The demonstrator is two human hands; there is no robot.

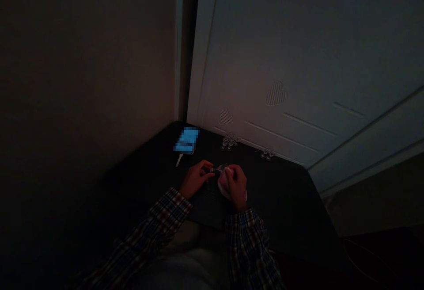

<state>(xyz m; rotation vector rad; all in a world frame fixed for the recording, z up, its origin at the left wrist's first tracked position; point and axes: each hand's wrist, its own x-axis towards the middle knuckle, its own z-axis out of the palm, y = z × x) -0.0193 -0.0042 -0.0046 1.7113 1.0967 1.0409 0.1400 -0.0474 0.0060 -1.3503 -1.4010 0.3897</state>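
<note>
The small shiny piece (pixel 217 169) is located between the two hands, above the dark bench (pixel 276 201). Its long axis runs approximately crosswise, from the left fingers to the right fingers, with a slight rise toward the right. Both hands are at the piece; neither is clearly nearer.

Left hand (pixel 196 177): thumb and forefinger are narrowly spaced and hold the left end of the piece. Right hand (pixel 237 181): fingers are closed on a pale cloth-like item (pixel 223 187), which hangs below and to the left of the knuckles. The right end of the piece meets these fingers. Whether they grip it directly or through the pale item cannot be told in this low light. The exact form of the piece is also unclear.

Surrounding items: a lit phone-like device (pixel 187 140) with a white cable (pixel 179 159) lies beyond the left hand, toward the corner. A cluster of clear pieces (pixel 229 141) lies beyond the hands, near the white panel (pixel 298 51). A smaller clear group (pixel 266 154) lies to its right, near the same panel. Both groups are apart from the hands.
</note>
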